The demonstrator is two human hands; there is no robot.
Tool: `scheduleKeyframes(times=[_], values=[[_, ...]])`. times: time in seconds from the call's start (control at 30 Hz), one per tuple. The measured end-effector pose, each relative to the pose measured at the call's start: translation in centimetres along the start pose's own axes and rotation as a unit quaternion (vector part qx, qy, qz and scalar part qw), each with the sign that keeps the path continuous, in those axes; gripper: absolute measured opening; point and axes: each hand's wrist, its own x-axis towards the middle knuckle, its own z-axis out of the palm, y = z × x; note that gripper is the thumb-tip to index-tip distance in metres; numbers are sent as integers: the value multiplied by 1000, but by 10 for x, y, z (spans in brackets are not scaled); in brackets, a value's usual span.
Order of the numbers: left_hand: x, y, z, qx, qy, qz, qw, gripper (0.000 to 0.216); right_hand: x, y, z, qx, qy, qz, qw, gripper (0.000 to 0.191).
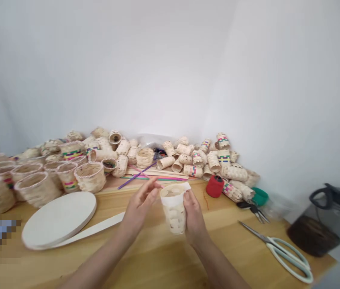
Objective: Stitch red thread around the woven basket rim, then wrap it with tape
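Note:
In the middle of the view, my right hand [194, 218] grips a small woven basket [176, 218] by its right side, thumb at the rim. A smooth white strip [170, 200] wraps round the basket's top edge, and its end sticks up at the right. My left hand [141, 204] is just left of the rim, fingers and thumb apart and slightly curved, with nothing plainly held. Below that hand runs the loose tail of a white strip [103, 224], which comes off a large flat roll of white strip [60, 218] on the table.
Finished-looking baskets [90, 176] crowd the left. Many woven cylinders [214, 160] pile along the wall, with purple sticks [136, 176] before them. A red thread spool [214, 186], small snips [258, 212], scissors [287, 253] and a dark clear-sided bag [317, 228] lie right.

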Motion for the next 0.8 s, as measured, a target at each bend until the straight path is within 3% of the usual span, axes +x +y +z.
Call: scheduleKeyframes(times=[0.07, 0.13, 0.23, 0.33, 0.43, 0.53, 0.63, 0.8], values=[[-7, -10, 10, -36, -35, -10, 999, 73, 0, 0, 0, -32, 11, -26, 999, 44], [-16, -14, 19, 10, -22, -13, 1000, 83, -4, 0, 1, -76, 10, -54, 996, 39], [-27, -8, 24, 134, 53, 26, 989, 76, -10, 1, 4, -119, 13, -91, 989, 32], [-29, 0, 22, 164, 86, 35, 982, 70, -13, 2, 6, -127, 18, -103, 986, 30], [-25, 1, 20, 116, 80, -25, 990, 76, -14, 4, 7, -136, 14, -96, 986, 30], [-21, -2, 21, -8, 31, -72, 997, 84, -15, 6, 8, -140, 9, -86, 986, 30], [-20, -3, 23, -108, 9, -89, 990, 84, -15, 9, 9, -149, 16, -90, 985, 30], [-21, 6, 22, -138, 3, -88, 987, 74, -18, 13, 13, -153, 24, -113, 982, 31]])
